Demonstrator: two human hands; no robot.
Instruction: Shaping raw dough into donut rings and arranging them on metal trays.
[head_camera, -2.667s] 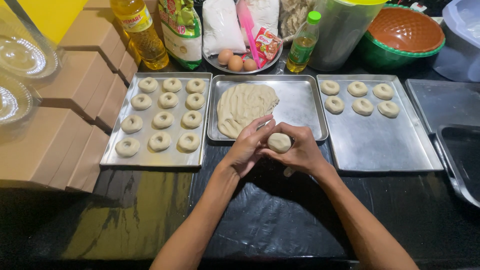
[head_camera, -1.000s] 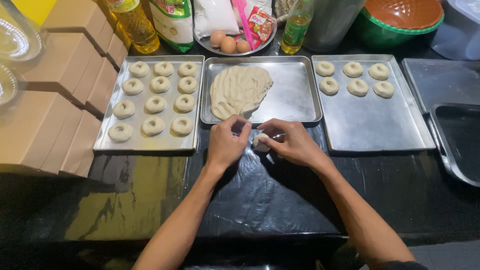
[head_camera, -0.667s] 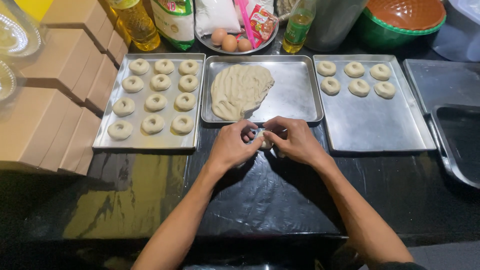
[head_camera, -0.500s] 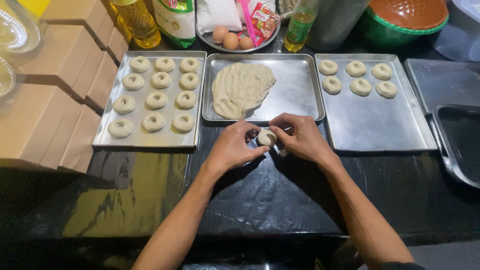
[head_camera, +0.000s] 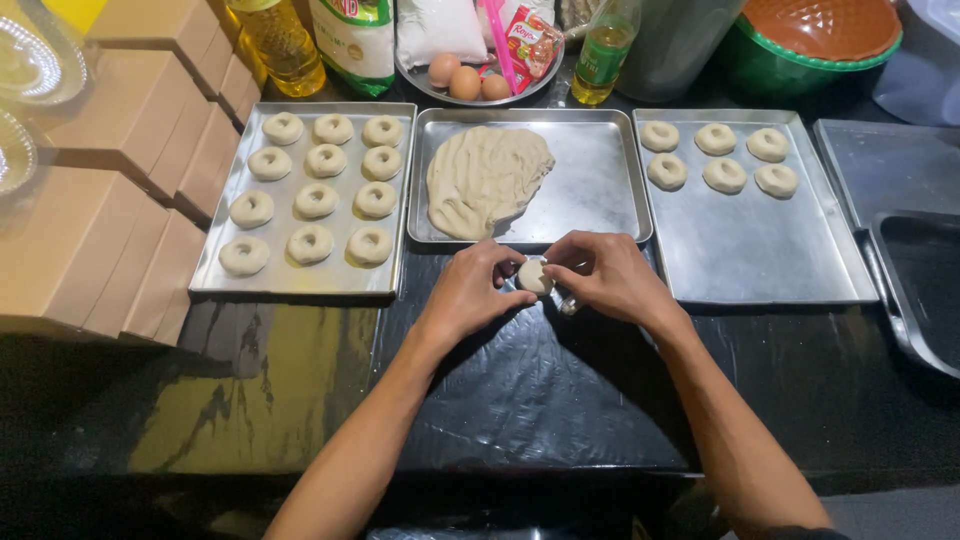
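A small round dough piece (head_camera: 535, 277) is pinched between my left hand (head_camera: 470, 293) and my right hand (head_camera: 605, 275), just above the black plastic-covered table and in front of the middle tray (head_camera: 600, 180). That tray carries a flattened mass of pale dough (head_camera: 485, 180). The left tray (head_camera: 300, 283) bears several ring-shaped dough pieces (head_camera: 316, 200) in rows. On the right tray (head_camera: 770, 250), several more dough rings (head_camera: 724, 175) lie along the far end.
Stacked cardboard boxes (head_camera: 110, 200) stand at the left. Behind the trays are oil bottles (head_camera: 280, 45), a flour bag, a plate with eggs (head_camera: 465, 80), a small green bottle (head_camera: 605, 55) and a green bowl with orange lid (head_camera: 815, 40). Dark trays (head_camera: 910, 270) lie at the right.
Both hands kept working the dough piece in front of the middle tray, shifting from rolling it in the palms to pinching it with the fingertips. The trays have not changed.
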